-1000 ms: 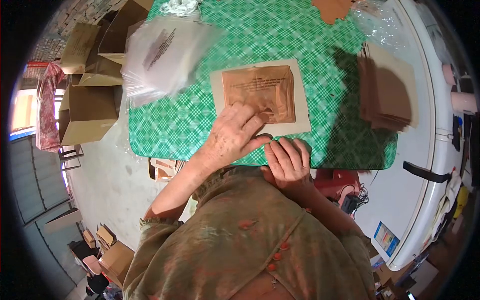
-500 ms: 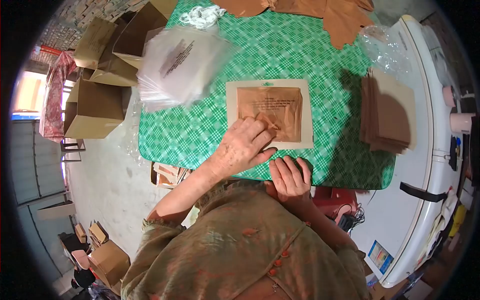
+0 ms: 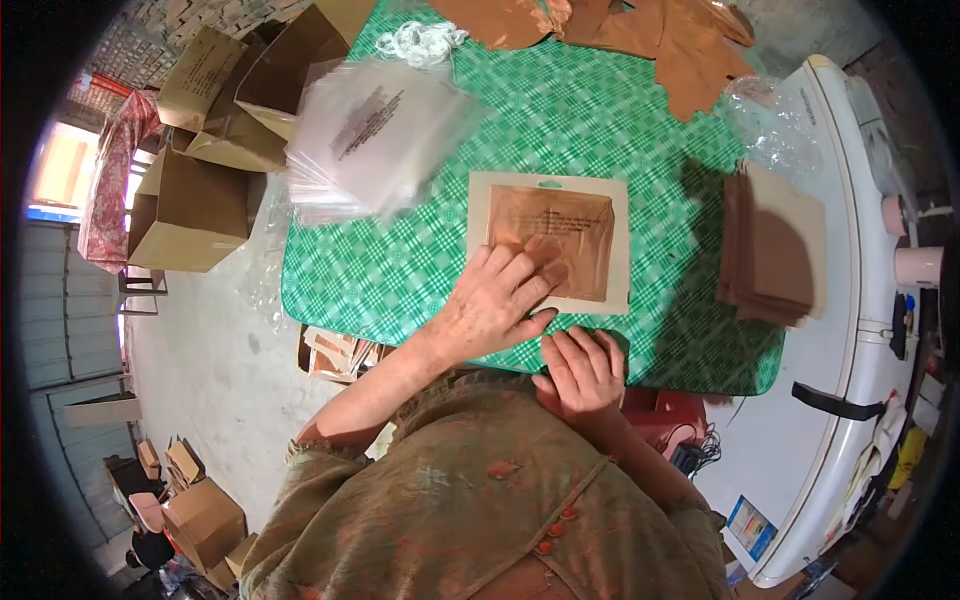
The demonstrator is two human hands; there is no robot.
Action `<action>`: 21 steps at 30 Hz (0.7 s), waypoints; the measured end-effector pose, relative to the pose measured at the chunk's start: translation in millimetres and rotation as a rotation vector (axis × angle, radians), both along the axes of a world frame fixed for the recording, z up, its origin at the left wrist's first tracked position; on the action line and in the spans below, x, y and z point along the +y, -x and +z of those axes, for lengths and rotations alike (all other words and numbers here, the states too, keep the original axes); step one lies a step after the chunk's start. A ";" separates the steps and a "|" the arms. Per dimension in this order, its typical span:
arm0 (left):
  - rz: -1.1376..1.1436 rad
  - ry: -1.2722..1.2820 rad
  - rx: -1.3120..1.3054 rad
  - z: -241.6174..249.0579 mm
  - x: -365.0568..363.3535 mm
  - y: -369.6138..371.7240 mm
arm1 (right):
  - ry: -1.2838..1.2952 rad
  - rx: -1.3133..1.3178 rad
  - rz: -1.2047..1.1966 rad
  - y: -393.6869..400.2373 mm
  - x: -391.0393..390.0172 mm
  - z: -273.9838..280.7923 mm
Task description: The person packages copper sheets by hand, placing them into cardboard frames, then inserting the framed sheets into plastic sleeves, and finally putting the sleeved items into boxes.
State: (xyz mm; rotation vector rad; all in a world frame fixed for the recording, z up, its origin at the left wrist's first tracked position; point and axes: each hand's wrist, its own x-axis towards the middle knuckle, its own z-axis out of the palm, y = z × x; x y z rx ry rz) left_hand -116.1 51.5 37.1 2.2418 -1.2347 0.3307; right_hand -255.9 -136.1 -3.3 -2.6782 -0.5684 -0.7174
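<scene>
A cream card point(image 3: 548, 180) with a slot near its top edge lies on the green checked tablecloth. On it is a flat packet point(image 3: 590, 240) of shiny brown material in a clear bag with dark print. My left hand point(image 3: 495, 300) rests over the packet's lower left part, its fingers bent lightly and spread on the surface. My right hand point(image 3: 585, 375) is at the table's front edge, just below the card. Its fingers are loosely curved and slightly apart, with nothing visible in them; the palm is hidden.
Clear printed bags point(image 3: 370, 130) are fanned out at the left, below a white string bundle point(image 3: 420, 42). Brown sheets point(image 3: 690, 60) lie along the far edge. A stack of brown packets on cards point(image 3: 770, 240) stands right. Cardboard boxes point(image 3: 195, 210) and a white fridge point(image 3: 840, 330) flank the table.
The view has shifted slightly, so the table and card appear a little lower and further right. My left hand stays on the packet; my right hand stays by the edge.
</scene>
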 end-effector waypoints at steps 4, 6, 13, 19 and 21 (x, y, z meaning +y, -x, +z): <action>-0.038 -0.068 0.070 -4.0 10.3 8.5 | -0.154 -0.009 -0.028 -23.6 -24.8 37.5; -0.044 -0.088 0.089 -3.6 16.1 17.7 | -0.102 0.023 -0.110 -55.4 -43.0 59.0; -0.053 -0.098 0.152 -10.3 37.6 59.1 | 0.173 0.050 -0.106 -122.8 -68.1 33.9; -0.053 -0.033 0.083 -20.5 41.5 69.7 | 0.056 0.169 -0.059 -121.8 -61.6 38.6; -0.063 -0.035 0.077 -20.4 42.2 69.7 | -0.042 0.240 0.018 -129.2 -69.9 43.7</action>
